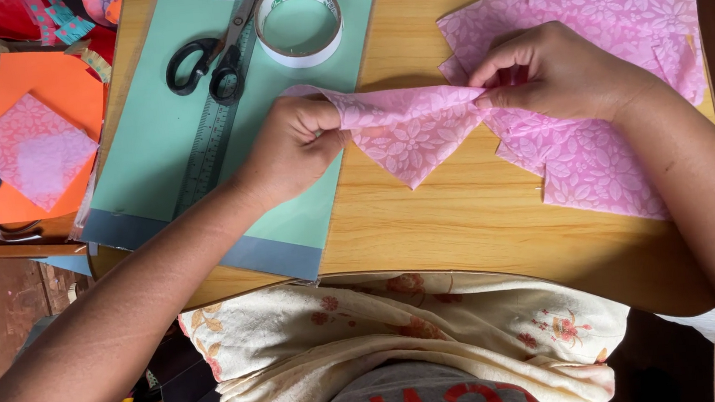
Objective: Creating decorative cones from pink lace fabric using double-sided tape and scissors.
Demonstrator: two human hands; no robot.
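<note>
A folded piece of pink floral paper (408,131) hangs in a downward-pointing triangle just above the wooden table (464,217). My left hand (291,146) pinches its left corner, and my right hand (541,70) pinches its right corner. Both hands pull the top fold taut between them. Under my right hand lies a stack of pink floral sheets (612,28) of the same kind.
A green cutting mat (159,133) lies on the left with black scissors (209,62), a metal ruler (208,145) and a roll of tape (298,23) on it. Orange paper (58,81) with a pink square (34,149) sits further left, among scraps.
</note>
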